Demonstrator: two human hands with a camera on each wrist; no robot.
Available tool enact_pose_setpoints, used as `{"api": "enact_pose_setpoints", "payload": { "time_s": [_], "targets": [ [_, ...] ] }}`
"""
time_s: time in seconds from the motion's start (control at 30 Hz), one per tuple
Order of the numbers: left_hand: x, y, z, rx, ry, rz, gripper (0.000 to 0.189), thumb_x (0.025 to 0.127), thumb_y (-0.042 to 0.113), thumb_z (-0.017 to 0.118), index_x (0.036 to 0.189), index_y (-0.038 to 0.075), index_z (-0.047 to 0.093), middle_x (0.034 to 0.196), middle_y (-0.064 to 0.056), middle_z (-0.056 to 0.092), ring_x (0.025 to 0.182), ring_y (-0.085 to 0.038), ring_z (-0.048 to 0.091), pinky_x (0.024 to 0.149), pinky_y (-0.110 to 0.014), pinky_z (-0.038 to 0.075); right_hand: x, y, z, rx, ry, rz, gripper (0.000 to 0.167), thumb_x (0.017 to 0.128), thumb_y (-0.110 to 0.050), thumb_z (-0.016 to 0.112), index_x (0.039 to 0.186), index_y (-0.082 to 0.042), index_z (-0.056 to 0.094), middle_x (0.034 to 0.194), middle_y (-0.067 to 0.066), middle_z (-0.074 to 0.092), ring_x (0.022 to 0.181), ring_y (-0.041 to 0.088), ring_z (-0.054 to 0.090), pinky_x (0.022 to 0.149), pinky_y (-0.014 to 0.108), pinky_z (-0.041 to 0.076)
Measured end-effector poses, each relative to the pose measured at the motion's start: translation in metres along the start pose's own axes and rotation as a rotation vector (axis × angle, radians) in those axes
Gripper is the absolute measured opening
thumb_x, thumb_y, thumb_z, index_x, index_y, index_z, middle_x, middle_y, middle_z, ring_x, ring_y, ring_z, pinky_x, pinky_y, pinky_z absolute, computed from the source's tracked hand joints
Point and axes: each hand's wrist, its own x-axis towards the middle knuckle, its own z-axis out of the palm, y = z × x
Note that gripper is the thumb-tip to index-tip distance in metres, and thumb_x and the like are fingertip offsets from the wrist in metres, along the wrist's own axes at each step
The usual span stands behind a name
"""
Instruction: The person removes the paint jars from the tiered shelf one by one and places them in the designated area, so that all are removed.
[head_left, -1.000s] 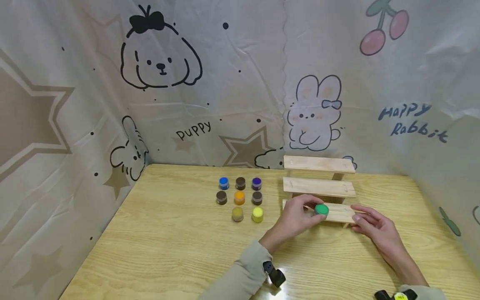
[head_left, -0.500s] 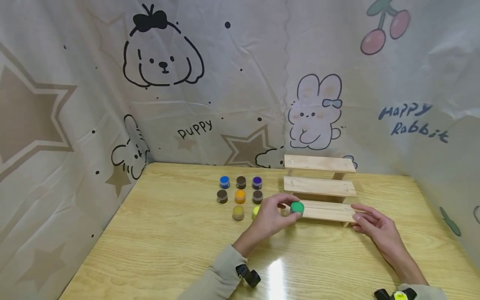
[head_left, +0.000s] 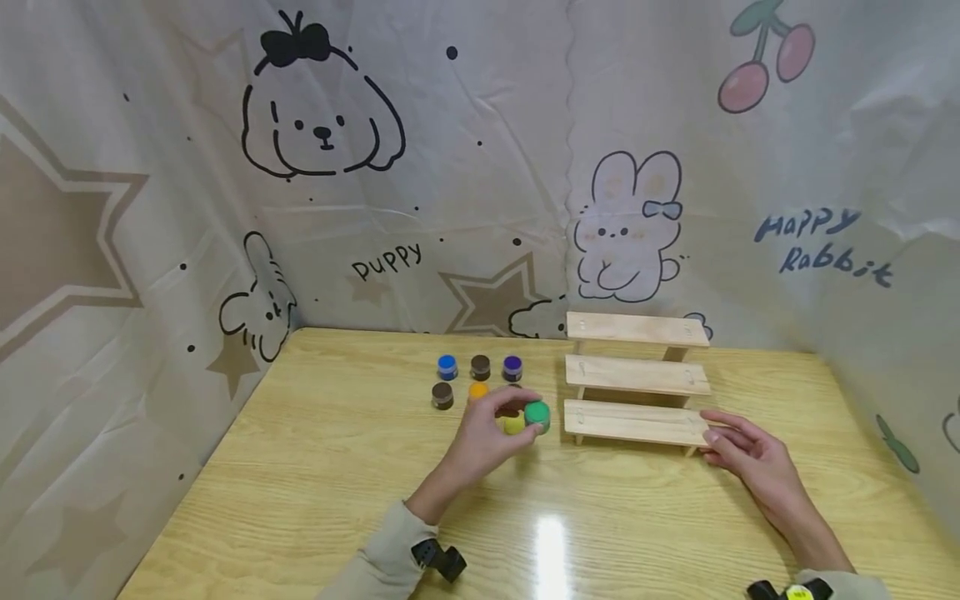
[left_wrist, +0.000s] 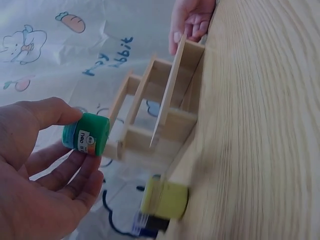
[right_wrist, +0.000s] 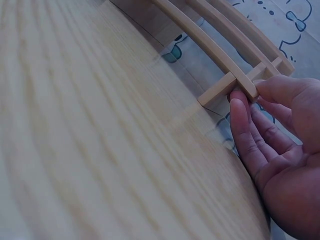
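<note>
My left hand (head_left: 480, 442) holds a small green paint jar (head_left: 537, 415) between thumb and fingers, raised over the table just left of the shelf. In the left wrist view the jar (left_wrist: 89, 134) is tilted, its label facing the camera. A three-step wooden shelf (head_left: 637, 422) stands at the right with bare boards. My right hand (head_left: 765, 471) pinches the right end of its lowest board; in the right wrist view the thumb lies over the board end (right_wrist: 247, 87) with fingers beneath. A yellow jar (head_left: 513, 425) shows partly behind my left hand.
Several more paint jars stand left of the shelf, among them a blue one (head_left: 447, 367), a purple one (head_left: 512, 367), dark ones (head_left: 442, 395) and an orange one (head_left: 477, 391) partly covered by my hand. A printed curtain (head_left: 480, 167) closes off the table's back.
My left hand has carried the green paint jar leftward, from above the lowest board to beside the shelf, now covering some of the jars. My right hand has stayed at the board's end.
</note>
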Motion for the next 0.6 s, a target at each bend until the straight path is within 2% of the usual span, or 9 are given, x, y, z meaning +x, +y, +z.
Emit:
{"api": "enact_pose_setpoints", "payload": {
  "time_s": [0.2,0.47,0.6],
  "targets": [
    [-0.009,-0.007,-0.023,0.009,0.017,-0.047,0.037,0.088,0.001,0.077,0.124,0.003,0.069,0.116,-0.008,0.070,0.108,-0.025,0.065,0.096,-0.056,0.053,0.000,-0.002,0.000,-0.008,0.012,-0.002,0.040,0.102,-0.002,0.062,0.141,0.005,0.055,0.117,-0.002,0.074,0.094,0.010,0.072,0.081,0.029,0.060],
    [-0.026,-0.019,-0.056,0.041,0.079,-0.117,0.037,0.087,-0.002,0.078,0.123,0.005,0.070,0.118,-0.007,0.069,0.112,-0.026,0.064,0.099,-0.050,0.053,-0.001,0.001,-0.001,-0.036,0.029,0.017,0.043,0.101,-0.005,0.064,0.142,0.006,0.053,0.116,-0.004,0.074,0.094,0.010,0.072,0.081,0.029,0.060],
    [-0.035,-0.030,-0.074,0.065,0.086,-0.140,0.037,0.088,-0.002,0.077,0.124,0.001,0.069,0.121,-0.010,0.069,0.113,-0.028,0.064,0.100,-0.048,0.053,-0.001,0.001,0.000,-0.049,0.034,0.016,0.043,0.102,-0.006,0.064,0.142,0.006,0.053,0.115,-0.003,0.074,0.094,0.011,0.073,0.081,0.029,0.060]
  ]
}}
